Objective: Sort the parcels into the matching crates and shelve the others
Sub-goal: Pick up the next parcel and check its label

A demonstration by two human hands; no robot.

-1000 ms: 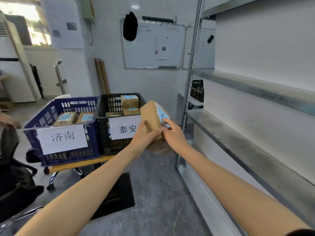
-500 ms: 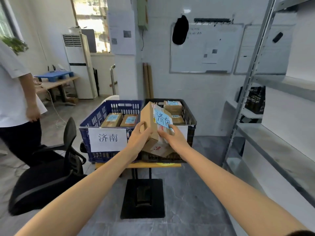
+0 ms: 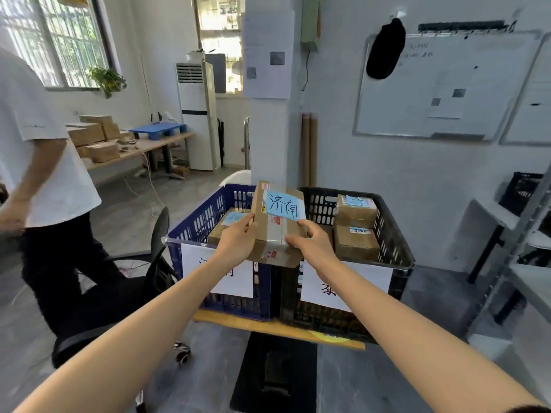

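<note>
Clasping the parcel [image 3: 275,231] labelled 济南, left hand [image 3: 236,240] and right hand [image 3: 313,248] grip its sides.

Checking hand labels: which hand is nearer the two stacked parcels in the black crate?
Right. The right hand grips the held parcel's right edge beside the stack; the left hand grips its left edge, by the blue crate.

The blue crate [image 3: 205,216] is open above its parcels [image 3: 226,225]. An office chair [image 3: 159,231] and a person [image 3: 38,144] crowd its left.
</note>
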